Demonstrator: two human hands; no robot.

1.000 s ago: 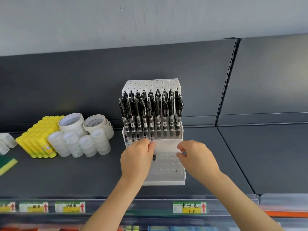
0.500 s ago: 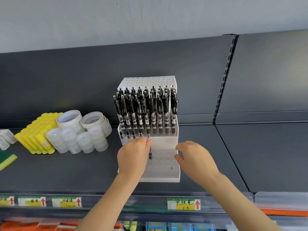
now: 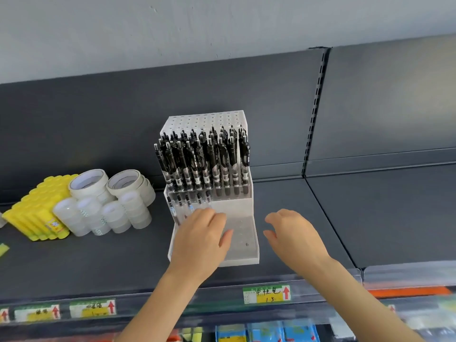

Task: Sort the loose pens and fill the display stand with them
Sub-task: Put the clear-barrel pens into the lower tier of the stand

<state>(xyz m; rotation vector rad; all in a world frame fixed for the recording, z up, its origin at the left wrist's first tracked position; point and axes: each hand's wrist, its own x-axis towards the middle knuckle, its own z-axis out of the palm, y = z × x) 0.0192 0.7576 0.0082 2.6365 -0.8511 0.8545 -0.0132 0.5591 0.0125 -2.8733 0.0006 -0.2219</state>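
The stand (image 3: 244,254), white and stepped, sits on a dark shelf (image 3: 370,218), its back near the shelf's rear wall. Black pens (image 3: 204,164) stand upright in tight rows across its middle tiers. A lower row at the left front holds a few more, seen through the clear wall. The top tier and the low front step show bare holes.

The left hand (image 3: 199,240) lies over the left part of the front step, back up, fingers fairly straight and slightly spread; no pen shows in it. The right hand (image 3: 293,235) is just beside the stand's right edge, above the shelf, fingers loosely curled and holding nothing. I cannot tell whether it touches the stand. The two hands are apart.

Left of the stand sit tape rolls (image 3: 103,201), and beyond them yellow glue sticks (image 3: 37,213). A price label (image 3: 266,293) is on the shelf's front edge.
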